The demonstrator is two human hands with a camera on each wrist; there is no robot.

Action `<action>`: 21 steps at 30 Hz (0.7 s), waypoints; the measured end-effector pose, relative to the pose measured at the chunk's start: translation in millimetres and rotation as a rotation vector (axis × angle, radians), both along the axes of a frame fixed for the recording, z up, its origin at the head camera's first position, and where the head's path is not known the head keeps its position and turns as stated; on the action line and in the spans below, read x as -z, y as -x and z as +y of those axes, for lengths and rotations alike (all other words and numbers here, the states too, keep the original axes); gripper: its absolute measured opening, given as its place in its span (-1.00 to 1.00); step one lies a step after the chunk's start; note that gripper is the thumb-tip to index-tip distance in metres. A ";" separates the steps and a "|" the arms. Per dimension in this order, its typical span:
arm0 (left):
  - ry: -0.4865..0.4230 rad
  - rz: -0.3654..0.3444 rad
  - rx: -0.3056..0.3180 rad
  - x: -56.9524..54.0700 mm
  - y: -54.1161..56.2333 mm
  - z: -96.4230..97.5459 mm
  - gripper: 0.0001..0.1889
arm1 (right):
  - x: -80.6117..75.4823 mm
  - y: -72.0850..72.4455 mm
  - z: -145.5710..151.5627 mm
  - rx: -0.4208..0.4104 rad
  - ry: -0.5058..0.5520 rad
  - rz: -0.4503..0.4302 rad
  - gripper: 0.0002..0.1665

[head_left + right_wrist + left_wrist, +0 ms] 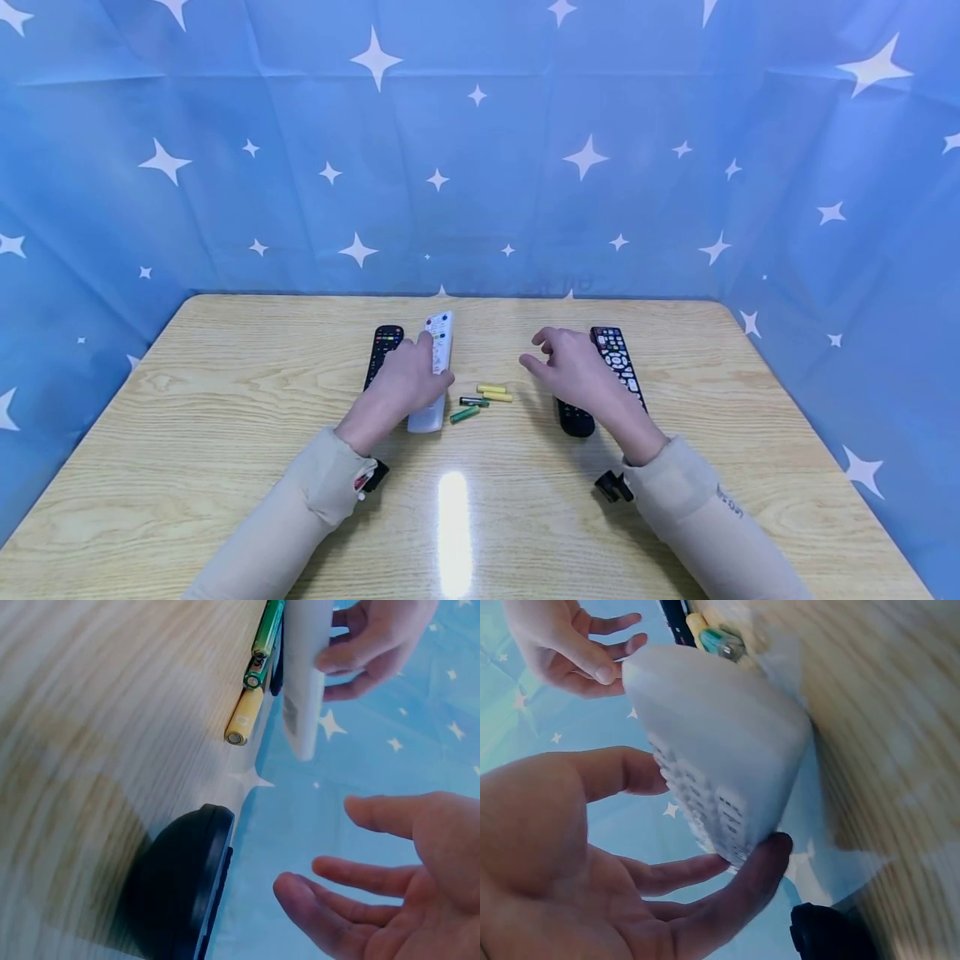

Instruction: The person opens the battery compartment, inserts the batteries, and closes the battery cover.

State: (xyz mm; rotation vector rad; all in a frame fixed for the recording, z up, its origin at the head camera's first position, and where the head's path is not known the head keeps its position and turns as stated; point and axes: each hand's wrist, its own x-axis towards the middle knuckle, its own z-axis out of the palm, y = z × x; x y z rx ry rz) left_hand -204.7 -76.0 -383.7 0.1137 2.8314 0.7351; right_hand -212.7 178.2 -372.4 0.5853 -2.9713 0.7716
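Note:
A white remote control point(441, 346) lies left of the middle of the table, its buttons facing up. My left hand point(408, 375) reaches over it and grips it across its width, thumb on the right side and fingers on the left; the left wrist view shows the fingertips at its edges. My right hand point(581, 371) hovers above a black remote control point(622, 362) with fingers apart and nothing in them. The hand and wrist hide part of this remote. Between the hands lie several small batteries: yellow ones point(498, 397), a green one point(465, 414) and a dark one point(472, 402).
A second black remote control point(384, 346) lies just left of the white one, partly behind my left hand. The wooden table point(225, 400) ends at a blue curtain point(480, 208) with white stars at the back and sides.

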 end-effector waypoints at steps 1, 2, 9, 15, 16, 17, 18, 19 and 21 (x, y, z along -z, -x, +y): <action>-0.017 0.009 0.000 -0.4 -0.4 -0.2 -0.20 | 0.0 -0.6 -1.0 -0.002 0.005 0.003 -0.55; -0.036 0.019 0.000 -1.3 -0.8 -0.5 -0.21 | -0.3 -1.4 -2.2 -0.004 0.008 0.007 -0.56; -0.206 0.089 0.008 -8.9 -4.7 -1.6 -0.33 | -0.1 -5.5 -9.0 -0.015 0.033 -0.002 -0.59; -0.288 0.074 -0.009 -11.4 -5.5 -3.5 -0.42 | 0.9 -8.9 -12.2 -0.028 0.042 -0.010 -0.63; -0.301 0.070 -0.011 -11.4 -5.8 -3.7 -0.42 | 0.5 -9.9 -13.0 -0.030 0.046 -0.017 -0.64; -0.313 0.067 -0.011 -11.5 -5.6 -3.9 -0.43 | 0.1 -10.7 -14.0 -0.033 0.051 -0.023 -0.65; -0.323 0.064 -0.011 -11.6 -5.5 -4.1 -0.44 | -0.3 -11.4 -14.7 -0.039 0.056 -0.032 -0.66; -0.331 0.062 -0.011 -11.7 -5.4 -4.2 -0.44 | -0.8 -12.2 -15.7 -0.043 0.063 -0.041 -0.67; -0.345 0.059 -0.012 -12.0 -5.1 -4.5 -0.46 | -1.3 -13.3 -17.3 -0.053 0.076 -0.062 -0.70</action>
